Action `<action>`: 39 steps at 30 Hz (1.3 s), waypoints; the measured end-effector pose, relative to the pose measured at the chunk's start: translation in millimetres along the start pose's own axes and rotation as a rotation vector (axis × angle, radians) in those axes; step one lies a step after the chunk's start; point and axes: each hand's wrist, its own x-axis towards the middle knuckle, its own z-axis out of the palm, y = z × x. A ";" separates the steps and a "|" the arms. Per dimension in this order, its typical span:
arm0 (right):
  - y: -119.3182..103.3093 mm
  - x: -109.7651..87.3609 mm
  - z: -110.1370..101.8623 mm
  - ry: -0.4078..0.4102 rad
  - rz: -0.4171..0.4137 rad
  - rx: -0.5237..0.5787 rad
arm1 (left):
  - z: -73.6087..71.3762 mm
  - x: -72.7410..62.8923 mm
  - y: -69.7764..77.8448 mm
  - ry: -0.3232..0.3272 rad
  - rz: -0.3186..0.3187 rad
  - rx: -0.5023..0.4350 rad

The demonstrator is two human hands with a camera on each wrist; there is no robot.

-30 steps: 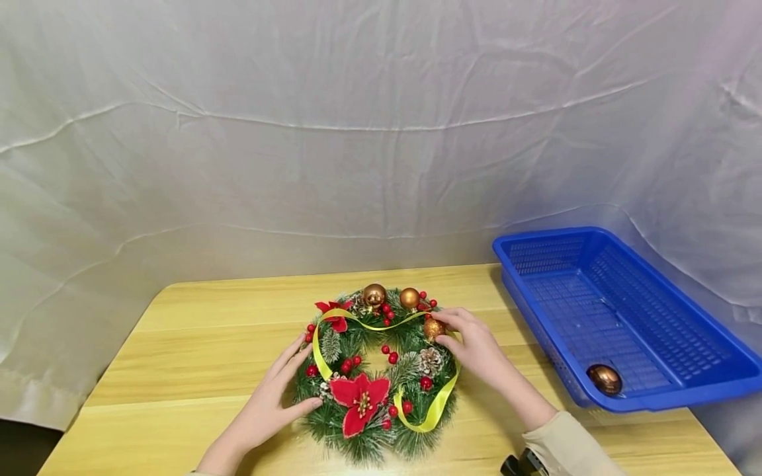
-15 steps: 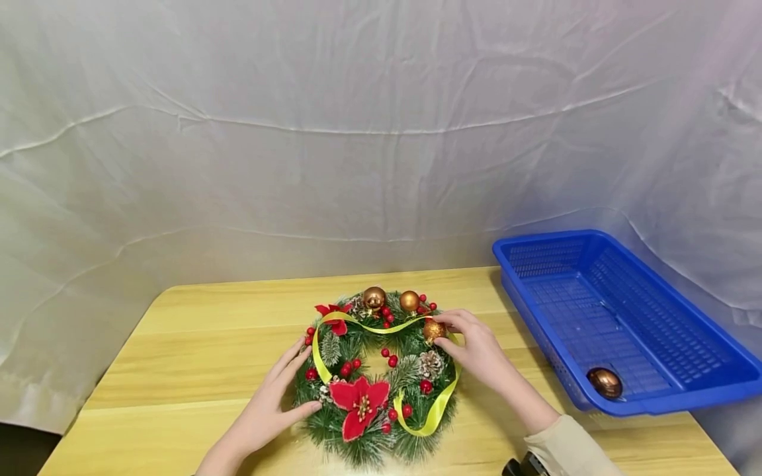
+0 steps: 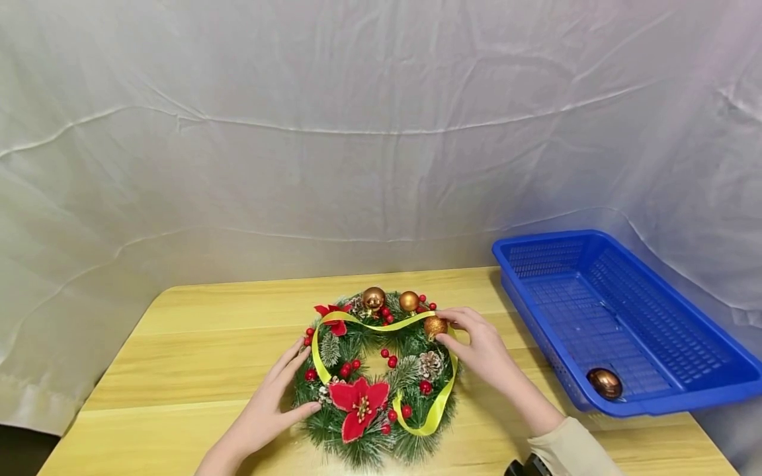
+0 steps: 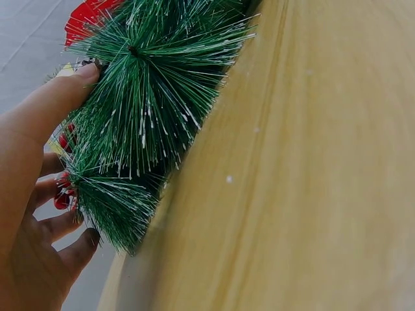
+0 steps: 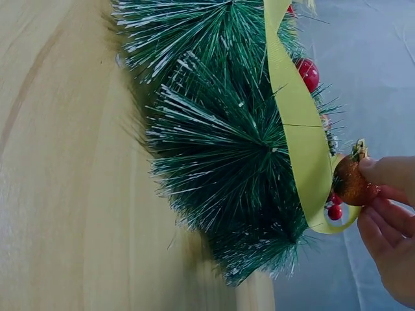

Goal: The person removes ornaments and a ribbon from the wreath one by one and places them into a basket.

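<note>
A green wreath with red poinsettias, berries, pinecones and baubles lies on the table. At its right side my right hand pinches a glittery copper bauble between thumb and fingers. The right wrist view shows this bauble with its gold cap upward, beside a yellow ribbon draped loosely over the wreath. My left hand rests against the wreath's left edge with its fingers spread. In the left wrist view, the thumb of that hand touches the green needles.
To the right stands a blue plastic basket with one shiny brown bauble inside. Two more baubles, one shiny brown and one matte gold, sit on the wreath's far side. A pale cloth hangs behind the wooden table.
The glittery bauble in my right hand has shifted up and turned a little, and the ribbon beside it has moved slightly. My left hand stays where it was.
</note>
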 end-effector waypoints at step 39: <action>11.6 -16.4 -105.6 0.188 0.077 0.115 | 0.7 0.5 -0.1 0.002 0.021 0.004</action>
